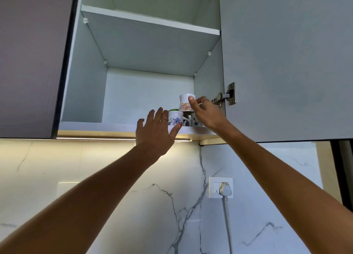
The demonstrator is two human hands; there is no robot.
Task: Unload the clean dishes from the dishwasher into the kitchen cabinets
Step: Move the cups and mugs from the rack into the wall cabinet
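Two hands are up at the cabinet's lowest shelf [122, 128], and we start with the right hand [207, 113]: its thumb and fingers pinch the upturned paisley cup [186, 102], which sits stacked on the cups below. Our left hand [155, 131] is spread wide, fingers straight, with the thumb touching the blue-flowered cup [175, 120] as if to steady it; it holds nothing. A second flowered cup [195, 122] stands just beside, partly hidden by the right wrist, and something green [172, 110] peeks behind. We judge these cups light but rigid, glazed and slick, and easily chipped; the stack looks tippy, so we would hold the top cup around its waisted body, not its rim, and let go slowly. Around us, the open door [286, 62] stands to the right, and a plugged socket [220, 187] sits on the marble wall below.
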